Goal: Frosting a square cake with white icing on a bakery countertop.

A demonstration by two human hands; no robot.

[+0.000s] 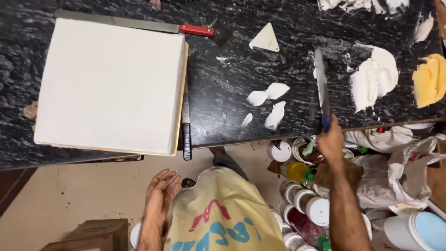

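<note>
A large square white-frosted cake (110,86) sits on a thin gold board on the black marble counter (223,93). My right hand (331,142) grips the blue handle of a long spatula knife (320,86), whose blade lies over the counter among white cream smears. My left hand (161,190) hangs below the counter edge, fingers apart, holding nothing. A black-handled knife (186,125) lies along the cake's right side, its handle over the counter edge.
A red-handled long blade (139,24) lies behind the cake, with a white triangular comb scraper (265,39) nearby. Heaps of white cream (374,76) and yellow cream (429,79) sit at right. Jars and bottles (306,204) and plastic bags (409,167) crowd the floor.
</note>
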